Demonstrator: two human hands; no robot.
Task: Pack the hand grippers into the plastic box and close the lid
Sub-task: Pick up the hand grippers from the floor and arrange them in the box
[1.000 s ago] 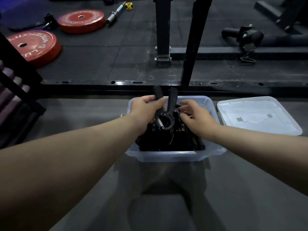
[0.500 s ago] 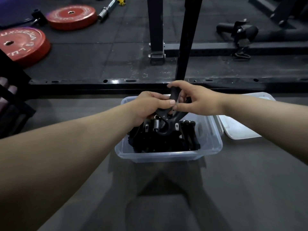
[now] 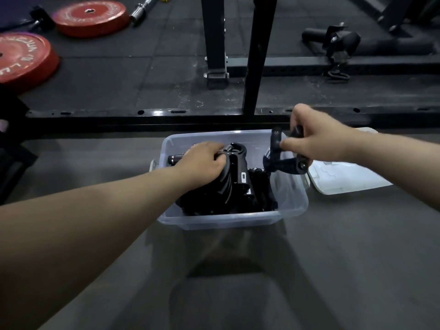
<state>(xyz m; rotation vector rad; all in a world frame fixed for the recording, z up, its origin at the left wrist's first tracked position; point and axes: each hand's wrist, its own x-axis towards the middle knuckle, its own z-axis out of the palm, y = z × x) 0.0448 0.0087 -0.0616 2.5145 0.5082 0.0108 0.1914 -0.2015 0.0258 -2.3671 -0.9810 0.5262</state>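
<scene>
Curled fingers of the right hand [image 3: 319, 142] are pinching one handle of a black spring-loaded hand gripper [image 3: 281, 163], holding it just above the right rim of the clear plastic box [image 3: 226, 222]. The left hand [image 3: 202, 164] is gripping a second black gripper [image 3: 234, 163] in the pile inside. Packing is under way. The next move probably calls for lowering the held gripper into the box's right side, then fetching the translucent white lid [image 3: 345, 179] lying beside it. Both forearms are stretching forward.

Smooth grey floor [image 3: 357, 258] carries clear plastic box [image 3: 228, 221], upright. Lid [image 3: 345, 179] lies flat at 3 o'clock, just beside the box. Black steel rail [image 3: 142, 120] crosses at 12 o'clock. Beyond it, rubber tiles [image 3: 107, 75]: near red plate [image 3: 21, 58] at 10 o'clock, far red plate [image 3: 90, 17] at 11, barbell end [image 3: 142, 10] beside it.
</scene>
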